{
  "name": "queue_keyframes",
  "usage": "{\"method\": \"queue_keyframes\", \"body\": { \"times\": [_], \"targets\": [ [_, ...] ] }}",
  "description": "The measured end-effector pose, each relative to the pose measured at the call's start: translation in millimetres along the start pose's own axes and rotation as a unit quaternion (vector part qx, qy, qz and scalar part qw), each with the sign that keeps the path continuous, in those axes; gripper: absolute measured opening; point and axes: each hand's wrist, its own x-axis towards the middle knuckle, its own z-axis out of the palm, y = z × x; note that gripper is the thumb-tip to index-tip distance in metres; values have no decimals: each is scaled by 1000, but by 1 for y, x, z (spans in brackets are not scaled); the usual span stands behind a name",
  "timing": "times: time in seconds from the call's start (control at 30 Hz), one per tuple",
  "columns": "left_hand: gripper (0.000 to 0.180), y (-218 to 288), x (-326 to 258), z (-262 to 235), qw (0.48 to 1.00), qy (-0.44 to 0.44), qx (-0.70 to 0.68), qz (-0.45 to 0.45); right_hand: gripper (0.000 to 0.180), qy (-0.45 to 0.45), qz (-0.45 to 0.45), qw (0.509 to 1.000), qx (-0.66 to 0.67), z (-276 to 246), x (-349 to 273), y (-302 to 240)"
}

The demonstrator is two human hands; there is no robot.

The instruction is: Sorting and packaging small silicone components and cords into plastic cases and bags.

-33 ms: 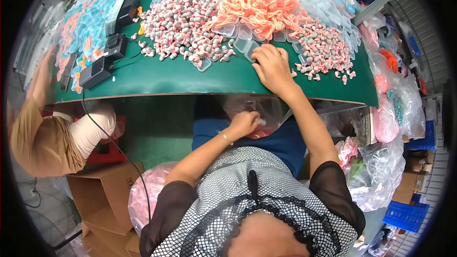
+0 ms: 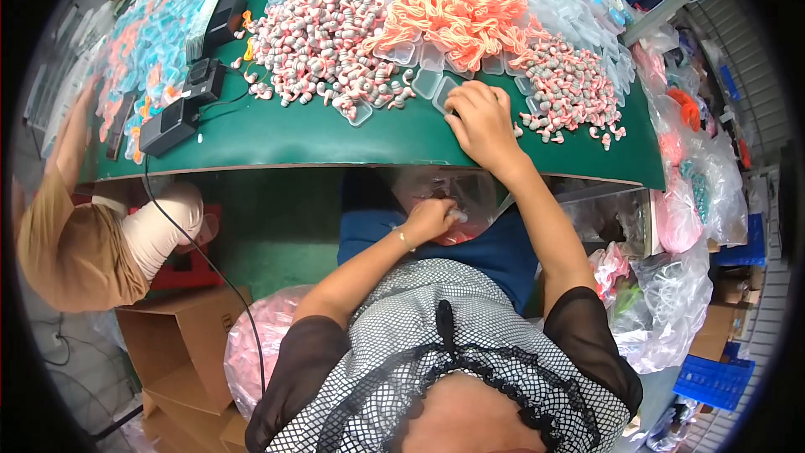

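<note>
On the desk [image 2: 335, 138], the heap of small capped pieces [image 2: 323, 38] sits at eleven o'clock, the tangle of cords [image 2: 457, 4] at twelve, and a smaller heap of pieces [image 2: 570, 80] at one. Clear little cases [image 2: 423, 75] lie between the heaps. The right hand [image 2: 482, 122] rests on the desk just before them; the left hand [image 2: 428, 220] is below the desk edge, in a bag on the lap [image 2: 465, 193]. Boxy devices [image 2: 172, 122] stand at ten o'clock. Another person [image 2: 75, 243] sits at nine; cartons [image 2: 180, 335] lie at seven.

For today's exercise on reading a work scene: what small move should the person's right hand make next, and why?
Probably close the fingers on one clear plastic case and lift it. The right hand lies flat on the green table with its fingers at the cases, while the left hand waits low at a clear bag in the lap.
</note>
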Motion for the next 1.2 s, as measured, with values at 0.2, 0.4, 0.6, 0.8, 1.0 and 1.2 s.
{"method": "queue_keyframes", "body": {
  "times": [0.2,0.4,0.6,0.8,1.0,1.2],
  "targets": [
    [35,-21,7,35,997,-68,14,-16,14,5,17,1000,14,-18,-23,-17],
    [19,70,-32,-79,978,91,-65,177,15,21,32,998,49,-25,-35,-18],
    [15,84,0,-195,873,394,241,158,14,110,77,990,36,-43,-45,-2],
    [7,63,23,-206,834,388,381,99,17,104,134,984,-54,-58,-67,30],
    [11,80,2,-182,923,362,115,60,20,64,128,984,-108,-50,-72,26],
    [5,83,1,-173,926,358,108,55,19,46,107,991,-69,-49,-66,30]
  ]
}}
